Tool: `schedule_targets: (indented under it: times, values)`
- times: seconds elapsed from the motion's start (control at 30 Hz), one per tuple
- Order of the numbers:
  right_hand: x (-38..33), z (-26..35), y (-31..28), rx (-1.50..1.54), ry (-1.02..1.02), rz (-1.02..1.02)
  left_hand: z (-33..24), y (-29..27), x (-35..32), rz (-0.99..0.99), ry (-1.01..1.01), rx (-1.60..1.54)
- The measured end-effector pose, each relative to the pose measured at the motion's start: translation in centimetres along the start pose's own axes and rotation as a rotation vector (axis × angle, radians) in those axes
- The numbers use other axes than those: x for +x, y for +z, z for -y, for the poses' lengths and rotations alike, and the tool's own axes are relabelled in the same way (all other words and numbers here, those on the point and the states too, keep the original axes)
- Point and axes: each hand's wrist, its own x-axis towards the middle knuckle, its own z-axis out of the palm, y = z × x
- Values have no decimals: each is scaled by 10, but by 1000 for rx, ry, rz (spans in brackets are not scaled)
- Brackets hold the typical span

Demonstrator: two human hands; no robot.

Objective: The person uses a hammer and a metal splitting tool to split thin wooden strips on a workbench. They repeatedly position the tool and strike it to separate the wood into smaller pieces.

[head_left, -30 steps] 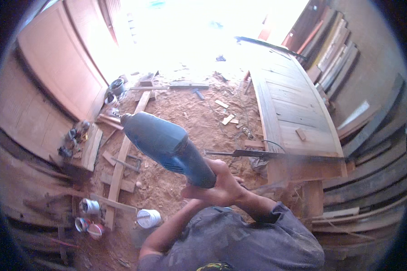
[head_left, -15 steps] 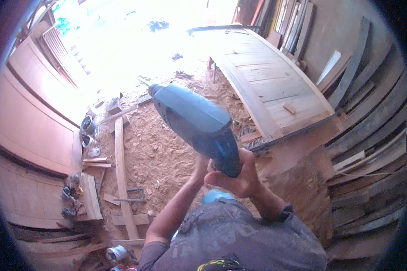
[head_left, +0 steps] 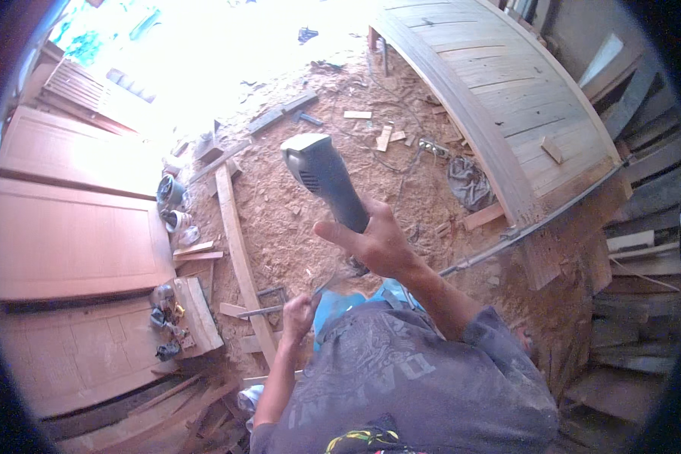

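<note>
A dark blue-grey power drill (head_left: 329,178) is held upright in front of me, its rounded back end toward the view. The fingers of my right hand (head_left: 386,242) are wrapped around its handle, with the thumb stretched out to the left. The drill's front end is out of sight. Lower and to the left, my left hand (head_left: 298,316) is closed in a fist in front of my waist. From this fist a thin dark strand like a cord (head_left: 325,286) runs up toward the drill handle; its far end is unclear.
On the right lies a large panelled wooden door (head_left: 507,98) with a small wood block (head_left: 551,149) on it. Door panels (head_left: 79,234) stand at the left. A long wooden strip (head_left: 242,257), offcuts and a power strip (head_left: 433,147) lie on the sawdust floor. Boards are stacked along the right wall.
My left hand has come away from beside the drill handle and dropped to the lower left. The drill has turned so its back end shows. My view has shifted, bringing more floor into sight.
</note>
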Motion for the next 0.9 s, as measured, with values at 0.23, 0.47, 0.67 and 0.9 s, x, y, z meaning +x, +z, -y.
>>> schedule_targets:
  times: [0.23,0.47,0.67,0.9]
  values:
    - [40,-84,9,-237,587,-238,132,6,-5,286,-300,-165]
    - [25,-127,31,-2,686,-638,203,-48,134,118,61,152]
    - [29,-139,41,146,662,-898,182,-90,264,23,11,80]
    - [87,-158,23,121,691,-1011,115,-84,398,-53,232,-310]
